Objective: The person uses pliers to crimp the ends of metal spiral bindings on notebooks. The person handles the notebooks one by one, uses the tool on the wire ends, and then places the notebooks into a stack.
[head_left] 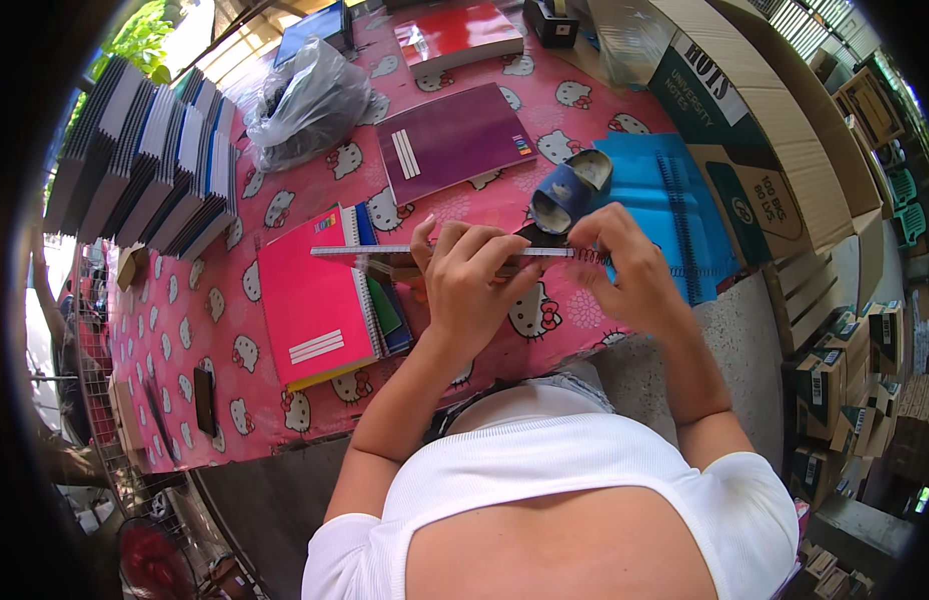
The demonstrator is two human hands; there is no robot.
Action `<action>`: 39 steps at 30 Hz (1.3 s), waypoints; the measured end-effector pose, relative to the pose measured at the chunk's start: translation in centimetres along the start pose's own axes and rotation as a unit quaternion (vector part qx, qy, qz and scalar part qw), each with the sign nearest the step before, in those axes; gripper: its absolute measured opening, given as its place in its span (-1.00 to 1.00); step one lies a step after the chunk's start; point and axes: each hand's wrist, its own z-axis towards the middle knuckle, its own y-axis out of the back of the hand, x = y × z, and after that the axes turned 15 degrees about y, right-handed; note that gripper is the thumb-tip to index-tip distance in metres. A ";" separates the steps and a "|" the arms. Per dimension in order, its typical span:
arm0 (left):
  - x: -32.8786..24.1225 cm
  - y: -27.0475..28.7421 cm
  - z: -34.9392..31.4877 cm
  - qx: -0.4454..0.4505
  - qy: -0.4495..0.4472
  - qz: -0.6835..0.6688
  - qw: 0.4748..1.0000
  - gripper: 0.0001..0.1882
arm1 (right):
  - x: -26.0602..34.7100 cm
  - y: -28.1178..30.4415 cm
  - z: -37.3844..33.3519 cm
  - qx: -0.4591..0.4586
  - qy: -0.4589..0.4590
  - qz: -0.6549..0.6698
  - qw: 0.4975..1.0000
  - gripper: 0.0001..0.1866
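My left hand (pixel 471 275) grips a spiral notebook (pixel 359 250), held upright so that mostly its thin page edge shows. The fingers lie over the notebook's upper edge. My right hand (pixel 629 270) is closed at the notebook's right end, its fingertips at the dark spiral coil (pixel 587 255). Just beyond that hand stands a blue, rounded, slipper-like object (pixel 568 190) with a pale inside. A pink spiral notebook (pixel 309 300) lies under and left of the held one, on top of other notebooks. To the right are blue plastic covers (pixel 649 200) with dark coils on them.
A purple notebook (pixel 454 140), a red stack (pixel 459 38) and a grey plastic bag (pixel 309 105) lie farther back. Stacked notebooks (pixel 149 160) rise at the left. A phone-like dark slab (pixel 204 400) lies near the front-left edge. An open carton (pixel 754 130) stands right.
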 end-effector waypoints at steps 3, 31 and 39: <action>0.0 0.1 0.0 0.003 -0.001 0.002 1.000 -0.79 | -0.5 0.4 -0.2 0.051 0.040 -0.075 0.995 -0.78; -0.4 -0.1 -0.1 -0.011 0.009 -0.011 1.000 -0.79 | -1.1 -0.5 0.0 0.025 0.066 -0.066 0.995 -0.76; -0.4 -0.1 -0.5 -0.009 0.006 0.000 1.000 -0.77 | 0.3 -1.2 0.7 0.011 0.072 -0.107 0.992 -0.83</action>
